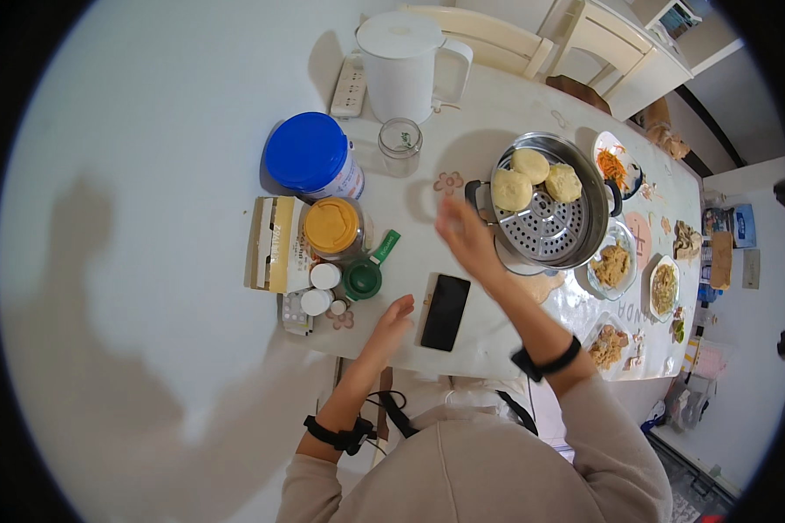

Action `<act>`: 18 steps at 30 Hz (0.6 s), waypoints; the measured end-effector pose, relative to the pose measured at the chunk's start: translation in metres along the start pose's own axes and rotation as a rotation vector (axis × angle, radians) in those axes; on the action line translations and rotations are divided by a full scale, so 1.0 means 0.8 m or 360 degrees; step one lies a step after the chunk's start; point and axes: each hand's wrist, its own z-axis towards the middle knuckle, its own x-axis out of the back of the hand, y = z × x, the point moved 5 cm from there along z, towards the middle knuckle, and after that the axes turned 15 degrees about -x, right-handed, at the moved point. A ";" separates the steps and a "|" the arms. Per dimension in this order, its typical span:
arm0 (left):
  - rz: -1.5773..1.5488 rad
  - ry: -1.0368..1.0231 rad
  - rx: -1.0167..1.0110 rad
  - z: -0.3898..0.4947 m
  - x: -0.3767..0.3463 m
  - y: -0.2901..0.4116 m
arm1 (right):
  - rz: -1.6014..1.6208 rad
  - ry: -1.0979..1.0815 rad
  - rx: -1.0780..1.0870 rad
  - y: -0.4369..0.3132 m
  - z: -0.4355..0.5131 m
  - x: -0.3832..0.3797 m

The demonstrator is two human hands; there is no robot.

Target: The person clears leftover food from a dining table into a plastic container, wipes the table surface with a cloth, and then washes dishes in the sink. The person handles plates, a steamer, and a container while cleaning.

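Observation:
My right hand [466, 240], blurred and empty, is raised over the table just left of a steel steamer pot [598, 235]. Its fingers are loosely spread near the pot's left black handle [473, 194]. Inside the pot, three pale steamed buns [512, 190] rest at the far side of a perforated steamer rack [544, 229]. My left hand [391, 329] holds nothing and hovers near the table's front edge, fingers extended. Between the two hands lies a black smartphone [445, 312], dark screen up. A green plastic handled cup or strainer [362, 280] stands beyond my left hand.
Left are a blue-lidded tub [306, 151], yellow-lidded jar [331, 225], cardboard box [279, 245] and white-capped bottles [325, 276]. Behind stand a glass jar [400, 147], white pitcher [400, 68] and power strip [348, 88]. Right are shredded carrot [611, 168] and several food dishes [664, 289].

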 end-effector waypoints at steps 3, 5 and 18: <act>0.0287 0.0011 0.0073 0.000 -0.014 -0.037 | 0.0228 -0.0168 -0.0614 0.102 -0.139 -0.008; 0.0390 -0.0046 -0.0056 0.007 -0.017 -0.067 | 0.0282 -0.0007 -0.0910 0.171 -0.195 -0.009; 0.1227 0.0163 -0.0570 0.044 0.012 -0.066 | 0.1340 -0.0176 -0.1583 0.150 -0.159 -0.084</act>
